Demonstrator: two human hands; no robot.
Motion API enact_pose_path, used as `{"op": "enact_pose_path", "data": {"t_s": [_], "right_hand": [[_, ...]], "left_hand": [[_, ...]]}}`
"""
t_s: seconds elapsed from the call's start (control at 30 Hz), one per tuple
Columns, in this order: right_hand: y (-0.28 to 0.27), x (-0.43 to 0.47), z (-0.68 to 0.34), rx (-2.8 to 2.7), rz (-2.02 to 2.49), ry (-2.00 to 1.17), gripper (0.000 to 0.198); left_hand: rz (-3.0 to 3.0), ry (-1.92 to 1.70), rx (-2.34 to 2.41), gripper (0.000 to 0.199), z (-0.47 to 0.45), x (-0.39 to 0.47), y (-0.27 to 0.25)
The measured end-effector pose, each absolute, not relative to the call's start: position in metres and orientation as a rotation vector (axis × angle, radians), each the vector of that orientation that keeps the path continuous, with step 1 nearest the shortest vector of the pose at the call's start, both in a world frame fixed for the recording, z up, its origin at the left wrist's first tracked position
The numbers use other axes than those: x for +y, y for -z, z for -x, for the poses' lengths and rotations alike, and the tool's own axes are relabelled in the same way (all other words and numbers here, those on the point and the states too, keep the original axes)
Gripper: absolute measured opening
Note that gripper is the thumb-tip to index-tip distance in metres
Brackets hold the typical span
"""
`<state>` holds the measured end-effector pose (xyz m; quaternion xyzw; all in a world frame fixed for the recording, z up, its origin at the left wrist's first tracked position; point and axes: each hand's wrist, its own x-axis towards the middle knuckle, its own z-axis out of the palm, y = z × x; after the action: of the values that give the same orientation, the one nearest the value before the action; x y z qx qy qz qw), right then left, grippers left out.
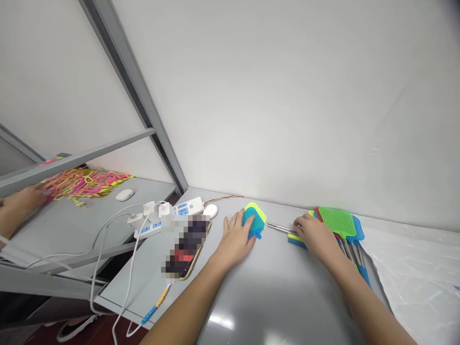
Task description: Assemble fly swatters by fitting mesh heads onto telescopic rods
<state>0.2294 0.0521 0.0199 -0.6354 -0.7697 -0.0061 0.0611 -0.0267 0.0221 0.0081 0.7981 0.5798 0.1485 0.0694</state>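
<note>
A teal-blue mesh fly swatter head point(253, 225) lies on top of a yellow one point(256, 209) on the grey table. My left hand point(235, 239) rests on them with its fingers spread. Two thin metal rods point(278, 227) point toward these heads, a small gap between. The rods run to a yellow and a blue handle point(296, 243), where the bent fingers of my right hand point(312, 235) close over them; its thumb is mostly hidden. Beside that hand lies a pile of fly swatters with green point(337, 221), blue and red heads, their handles toward me.
A phone point(194, 256) on a cable, a power strip point(189, 207) and a round white object point(210, 211) lie left. Beyond a metal frame post point(143, 100), another person's hand point(27, 203) touches pink and yellow cords point(89, 184). White plastic sheeting point(413, 268) covers the right.
</note>
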Motion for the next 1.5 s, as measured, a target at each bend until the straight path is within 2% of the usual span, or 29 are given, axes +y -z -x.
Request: {"op": "enact_pose_path", "data": {"t_s": [0.13,0.27,0.57,0.73,0.93,1.13,1.33,1.5], "right_hand": [[-0.018,0.064,-0.230,-2.320,1.953,-0.191,0.017],[-0.011,0.065,-0.231,-2.307,1.922,-0.265,0.017],[-0.006,0.066,-0.228,-2.307,1.913,-0.192,0.009],[-0.005,0.061,-0.225,-2.296,1.891,-0.124,0.011],[-0.021,0.060,-0.228,-2.136,1.897,-0.088,0.017],[-0.038,0.018,-0.222,-1.789,1.604,-0.104,0.023],[-0.003,-0.037,-0.213,-1.929,1.574,-0.112,0.028],[0.019,-0.049,-0.212,-2.036,1.693,-0.139,0.027]], "left_hand": [[-2.423,-0.427,1.749,0.057,0.023,0.020,-0.008],[-2.434,-0.432,1.763,0.058,0.023,0.022,-0.006],[-2.488,-0.512,1.709,0.058,0.022,0.027,-0.001],[-2.511,-0.519,1.667,0.058,0.026,0.030,-0.001],[-2.560,-0.519,1.638,0.049,0.020,0.026,-0.003],[-2.579,-0.546,1.557,0.043,0.018,0.019,-0.007],[-2.521,-0.647,1.484,0.041,0.025,0.021,-0.004],[-2.505,-0.675,1.521,0.043,0.028,0.028,0.002]]}}
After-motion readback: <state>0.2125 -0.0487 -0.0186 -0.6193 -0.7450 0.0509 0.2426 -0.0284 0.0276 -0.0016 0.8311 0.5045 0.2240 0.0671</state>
